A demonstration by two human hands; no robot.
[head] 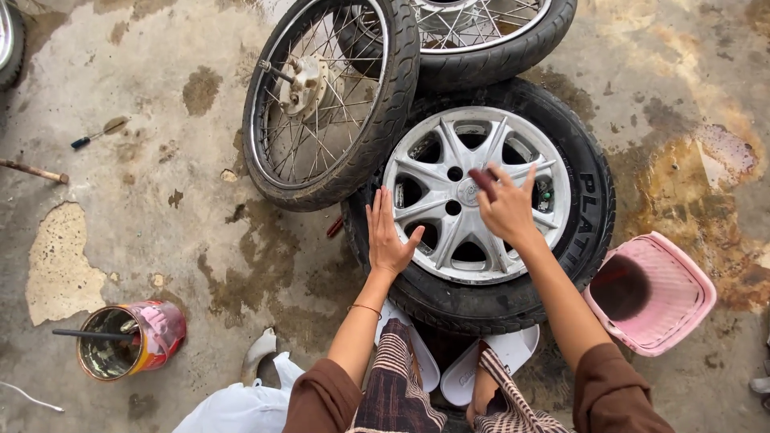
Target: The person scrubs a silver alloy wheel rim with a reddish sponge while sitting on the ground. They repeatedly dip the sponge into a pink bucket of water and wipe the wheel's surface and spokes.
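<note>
A car wheel lies flat on the concrete floor: a black tyre (589, 216) around a silver alloy rim (449, 164). My left hand (387, 237) rests open, palm down, on the tyre's left side at the rim's edge. My right hand (505, 204) hovers over the rim's centre with fingers spread and holds nothing. A spoked motorcycle wheel (329, 96) leans on the car tyre's upper left. A second spoked wheel (489, 36) lies behind it at the top.
A pink plastic stool (666, 293) lies on its side to the right. A paint can (132, 338) with a stick in it stands at lower left. A screwdriver (96, 135) and a rod (36, 171) lie at far left. White sandals (469, 369) are under my feet.
</note>
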